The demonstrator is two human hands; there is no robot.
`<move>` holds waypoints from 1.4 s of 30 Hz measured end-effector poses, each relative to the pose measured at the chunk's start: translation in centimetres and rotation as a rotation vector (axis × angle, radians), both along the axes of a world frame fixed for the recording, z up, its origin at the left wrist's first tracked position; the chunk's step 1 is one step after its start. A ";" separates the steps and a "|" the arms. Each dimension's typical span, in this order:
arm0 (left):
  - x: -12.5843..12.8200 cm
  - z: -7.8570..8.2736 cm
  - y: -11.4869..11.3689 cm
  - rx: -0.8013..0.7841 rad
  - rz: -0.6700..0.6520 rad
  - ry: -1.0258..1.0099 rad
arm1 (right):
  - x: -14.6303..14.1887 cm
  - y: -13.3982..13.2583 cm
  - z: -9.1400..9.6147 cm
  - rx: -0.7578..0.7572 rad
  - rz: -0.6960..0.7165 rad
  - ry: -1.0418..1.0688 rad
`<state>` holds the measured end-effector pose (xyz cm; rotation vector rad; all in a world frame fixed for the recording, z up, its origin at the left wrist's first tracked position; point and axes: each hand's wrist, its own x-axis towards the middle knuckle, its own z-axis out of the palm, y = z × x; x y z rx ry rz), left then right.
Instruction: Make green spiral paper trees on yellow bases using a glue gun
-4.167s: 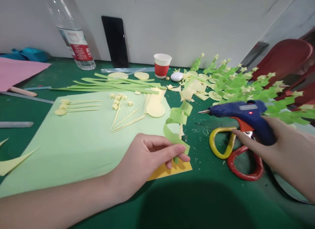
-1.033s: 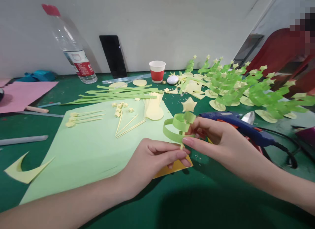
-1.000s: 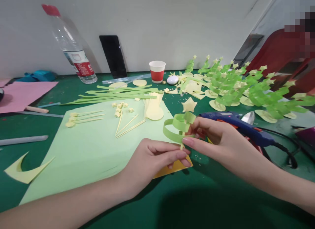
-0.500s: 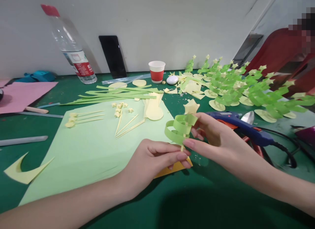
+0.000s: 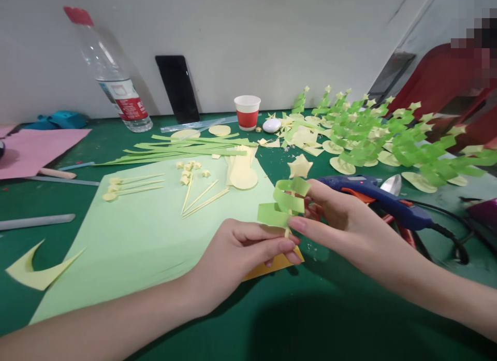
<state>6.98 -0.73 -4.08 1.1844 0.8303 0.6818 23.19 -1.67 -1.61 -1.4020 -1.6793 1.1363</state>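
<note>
A thin wooden stick [image 5: 287, 232] stands upright between my hands, its lower end pinched by my left hand [image 5: 252, 249]. Looped in folds along the stick is a green paper strip [image 5: 289, 196], and a pale yellow paper star [image 5: 300, 167] tops it. From the right side, my right hand [image 5: 334, 216] grips the strip, thumb low and forefinger higher up. Its other fingers are partly hidden behind. On the pale green sheet [image 5: 147, 247] lie several small paper stars [image 5: 188, 170], bare sticks [image 5: 200, 198] and star-tipped sticks [image 5: 135, 187].
Many finished paper-and-star stems [image 5: 373, 128] stand at the back right. A blue glue gun [image 5: 388, 200] with its cable lies right of my hands. Along the wall are a bottle [image 5: 128, 102], a phone [image 5: 178, 89] and a paper cup [image 5: 247, 112]. Green strips [image 5: 178, 149] lie behind the sheet.
The stick has turned between my fingers, so the strip's loops face another way and the star has rotated and shifted slightly left. Both hands have kept nearly the same place.
</note>
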 end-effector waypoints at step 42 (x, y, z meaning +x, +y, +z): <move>0.3 1.0 -0.1 -0.005 -0.025 0.095 | 0.9 0.4 1.1 0.286 -0.187 0.001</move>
